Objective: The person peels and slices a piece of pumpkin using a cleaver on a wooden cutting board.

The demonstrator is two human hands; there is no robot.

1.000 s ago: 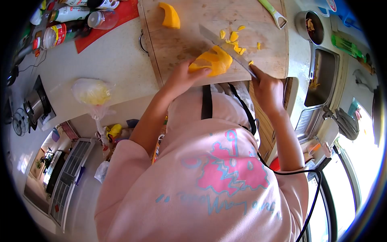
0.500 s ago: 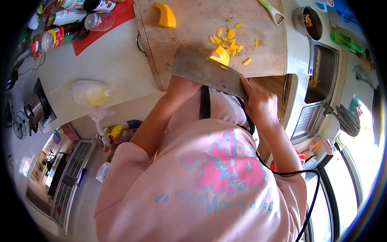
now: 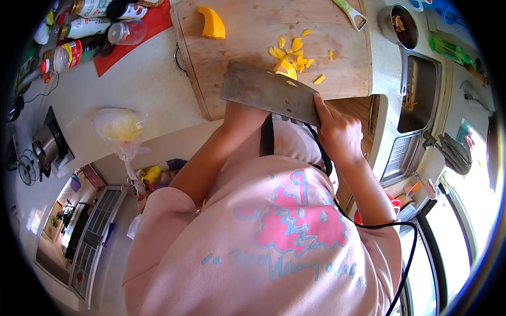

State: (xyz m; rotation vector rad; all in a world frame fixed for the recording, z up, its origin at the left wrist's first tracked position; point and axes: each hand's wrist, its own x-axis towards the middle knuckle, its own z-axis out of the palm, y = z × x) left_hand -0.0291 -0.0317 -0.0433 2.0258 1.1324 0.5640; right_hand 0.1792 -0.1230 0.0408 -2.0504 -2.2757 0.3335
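A wide metal cleaver (image 3: 271, 94) lies across my view at the near edge of the wooden cutting board (image 3: 247, 26). My right hand (image 3: 339, 129) is closed round its handle end, with the index finger along the blade. Beneath the blade's left part, only the back and wrist of my left hand (image 3: 243, 117) show; its fingers are hidden. Just beyond the blade sits a chunk of orange pumpkin (image 3: 285, 68), partly covered by it. Several pumpkin peelings (image 3: 297, 44) are scattered behind the chunk. A small orange scrap (image 3: 291, 83) appears on the blade.
A curved pumpkin slice (image 3: 213, 24) lies at the board's far left. A green-handled peeler (image 3: 350, 13) rests at the far right, near a metal pot (image 3: 387, 26) and the sink (image 3: 428, 100). Bottles (image 3: 87, 27) and a tied plastic bag (image 3: 118, 125) are on the left.
The cleaver's face has tipped and covers more of the pumpkin chunk. My left wrist has shifted slightly right. The board and counter sit slightly further left in view.
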